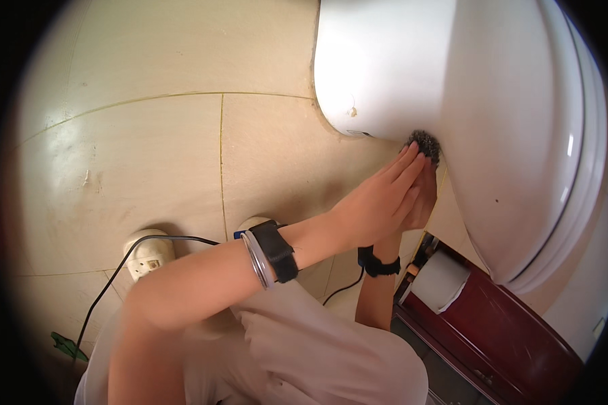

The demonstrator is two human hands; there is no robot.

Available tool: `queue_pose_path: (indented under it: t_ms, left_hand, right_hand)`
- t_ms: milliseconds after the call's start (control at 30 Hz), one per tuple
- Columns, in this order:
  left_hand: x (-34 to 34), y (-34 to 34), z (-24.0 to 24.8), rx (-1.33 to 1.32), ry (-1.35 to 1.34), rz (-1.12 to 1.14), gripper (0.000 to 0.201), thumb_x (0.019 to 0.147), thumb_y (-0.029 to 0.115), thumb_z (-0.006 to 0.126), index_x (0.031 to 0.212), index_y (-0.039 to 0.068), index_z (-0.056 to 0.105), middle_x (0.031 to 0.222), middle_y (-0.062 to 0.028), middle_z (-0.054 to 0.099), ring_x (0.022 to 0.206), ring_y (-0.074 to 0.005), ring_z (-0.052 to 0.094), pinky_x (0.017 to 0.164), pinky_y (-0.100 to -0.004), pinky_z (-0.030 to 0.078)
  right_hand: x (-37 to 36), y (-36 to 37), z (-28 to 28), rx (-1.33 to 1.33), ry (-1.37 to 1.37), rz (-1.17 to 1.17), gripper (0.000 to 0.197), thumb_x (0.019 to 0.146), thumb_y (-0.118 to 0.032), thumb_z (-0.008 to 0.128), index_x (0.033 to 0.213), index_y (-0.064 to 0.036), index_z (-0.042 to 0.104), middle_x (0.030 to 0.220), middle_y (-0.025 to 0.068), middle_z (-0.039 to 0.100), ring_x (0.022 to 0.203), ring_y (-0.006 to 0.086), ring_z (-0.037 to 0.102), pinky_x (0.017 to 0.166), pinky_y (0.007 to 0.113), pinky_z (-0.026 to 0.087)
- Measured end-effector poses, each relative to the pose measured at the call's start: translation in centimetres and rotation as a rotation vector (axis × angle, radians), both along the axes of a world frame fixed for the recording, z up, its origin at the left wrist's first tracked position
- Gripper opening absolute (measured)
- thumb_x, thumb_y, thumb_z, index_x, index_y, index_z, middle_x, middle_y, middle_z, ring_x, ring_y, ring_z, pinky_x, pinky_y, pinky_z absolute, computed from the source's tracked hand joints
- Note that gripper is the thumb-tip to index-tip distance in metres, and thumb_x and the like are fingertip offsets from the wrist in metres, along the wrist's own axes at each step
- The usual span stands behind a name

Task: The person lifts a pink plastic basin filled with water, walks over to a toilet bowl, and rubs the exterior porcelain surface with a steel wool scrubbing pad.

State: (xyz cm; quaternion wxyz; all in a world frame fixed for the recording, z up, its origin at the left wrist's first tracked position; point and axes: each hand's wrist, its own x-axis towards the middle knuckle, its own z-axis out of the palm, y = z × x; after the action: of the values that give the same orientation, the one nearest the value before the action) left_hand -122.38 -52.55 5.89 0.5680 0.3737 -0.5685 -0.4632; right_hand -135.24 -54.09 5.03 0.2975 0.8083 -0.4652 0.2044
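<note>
A dark steel wool scrubber (423,144) is pressed against the lower side of a white toilet (385,61), near where its base meets the floor. My left hand (375,208) reaches across from the left, its fingers held close together with the tips on the scrubber. Just beside and partly behind it, my right hand (423,196) also grips the scrubber; the left hand hides some of its fingers. Black straps circle both wrists, and pale bangles (258,260) ring the left one.
Beige tiles (155,162) cover the floor around the toilet. A dark red box-like piece (490,324) with a white roll (440,280) stands at the lower right. A black cable (118,266) runs past my shoe (147,253). Something green (67,345) lies at the lower left.
</note>
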Motion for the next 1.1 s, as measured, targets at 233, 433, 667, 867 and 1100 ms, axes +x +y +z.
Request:
queue_pose_path:
  t_ms: [233,433,667,867,1100]
  left_hand:
    - [11.5,2.2,8.7,-0.039,-0.266,-0.516,0.047,0.085,0.005,0.042,0.131,-0.002,0.033,0.139,-0.0196,0.028,0.114,-0.0359,0.045,0.094,-0.0373,0.041]
    - [11.3,1.7,11.8,-0.189,-0.025,-0.311,0.057,0.079,-0.004,0.044,0.134,-0.002,0.028,0.141,-0.0187,0.026,0.124,-0.0341,0.036,0.1,-0.036,0.036]
    - [8.0,0.7,6.7,-0.007,0.308,-0.2,0.063,0.075,-0.007,0.04,0.136,-0.003,0.022,0.142,-0.0188,0.024,0.115,-0.0374,0.043,0.091,-0.0381,0.041]
    - [7.0,0.8,4.6,0.108,0.409,-0.327,0.065,0.076,-0.011,0.039,0.138,0.001,0.022,0.143,-0.0168,0.023,0.129,-0.0325,0.03,0.103,-0.036,0.031]
    - [7.3,1.6,5.6,0.01,0.458,-0.175,0.061,0.076,-0.009,0.037,0.135,-0.001,0.027,0.141,-0.0191,0.028,0.126,-0.0322,0.035,0.1,-0.0345,0.035]
  right_hand:
    - [4.9,4.7,11.9,0.131,0.081,0.216,0.014,0.082,-0.008,0.062,0.092,0.0008,0.063,0.097,0.0117,0.064,0.095,0.0286,0.058,0.076,0.034,0.049]
    - [7.1,3.4,19.5,0.04,0.328,0.265,0.015,0.079,-0.004,0.06,0.093,-0.0035,0.065,0.104,0.0092,0.063,0.101,0.026,0.057,0.084,0.036,0.045]
    - [10.4,1.3,17.1,0.124,0.464,0.195,0.019,0.079,-0.002,0.059,0.097,0.0012,0.063,0.107,0.0105,0.061,0.105,0.0236,0.055,0.081,0.033,0.048]
    - [7.9,1.8,13.7,0.178,0.437,0.176,0.016,0.078,-0.001,0.061,0.093,0.0035,0.063,0.105,0.0108,0.062,0.101,0.0244,0.056,0.079,0.033,0.049]
    - [9.2,2.0,13.9,0.013,0.425,0.217,0.014,0.079,0.001,0.059,0.092,0.0036,0.064,0.101,0.0108,0.064,0.101,0.0234,0.057,0.079,0.032,0.048]
